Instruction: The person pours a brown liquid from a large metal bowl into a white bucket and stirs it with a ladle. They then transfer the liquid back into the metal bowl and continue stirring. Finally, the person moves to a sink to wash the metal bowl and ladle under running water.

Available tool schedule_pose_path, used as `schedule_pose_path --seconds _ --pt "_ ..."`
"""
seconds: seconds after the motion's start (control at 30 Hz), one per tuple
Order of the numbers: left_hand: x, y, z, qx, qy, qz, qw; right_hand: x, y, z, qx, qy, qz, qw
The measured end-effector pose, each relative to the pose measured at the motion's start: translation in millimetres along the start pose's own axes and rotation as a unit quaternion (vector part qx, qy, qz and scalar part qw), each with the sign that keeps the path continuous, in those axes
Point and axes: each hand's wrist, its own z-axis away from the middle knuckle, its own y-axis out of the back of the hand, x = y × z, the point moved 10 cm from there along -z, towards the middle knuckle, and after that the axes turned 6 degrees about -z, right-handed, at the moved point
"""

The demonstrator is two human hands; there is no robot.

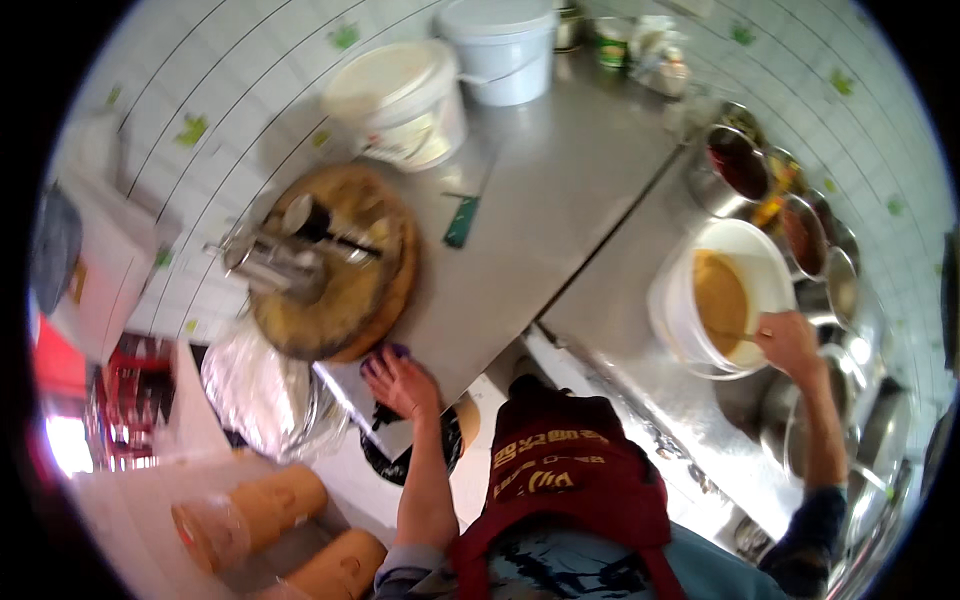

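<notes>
My left hand (401, 384) lies over a bunched purple cloth (375, 361) at the edge of the steel table, beside a thick round wooden chopping block (341, 315). The cloth is mostly hidden under my fingers. My right hand (787, 343) grips the thin handle of a utensil at the rim of a white plastic bucket (667, 307). The utensil's lower end is in a tan liquid or batter (716, 292) inside that bucket. On the block rest a metal appliance (281, 266) and a dark-handled tool (352, 244).
A green-handled knife (461, 221) lies on the steel table (540, 180). Two lidded buckets (405, 105) stand against the tiled wall. Steel pots of sauces (739, 161) line the right side. Foil-like wrapping (259, 394) and orange cylindrical containers (281, 495) are at lower left.
</notes>
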Motion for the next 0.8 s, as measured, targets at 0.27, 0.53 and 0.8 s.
schedule_pose_path --seconds 0.27,0.53,0.8 --pt "3 9 -7 -0.015 0.004 0.0 1.0 -9 -7 -7 0.008 0.013 -0.051 0.999" --pt "2 -1 1 -0.003 -0.009 -0.044 0.999 23 -17 -18 0.005 -0.035 0.035 0.999" --pt "0 -6 -2 -0.05 0.001 -0.057 0.997 44 -27 -17 -0.029 -0.087 0.071 0.993"
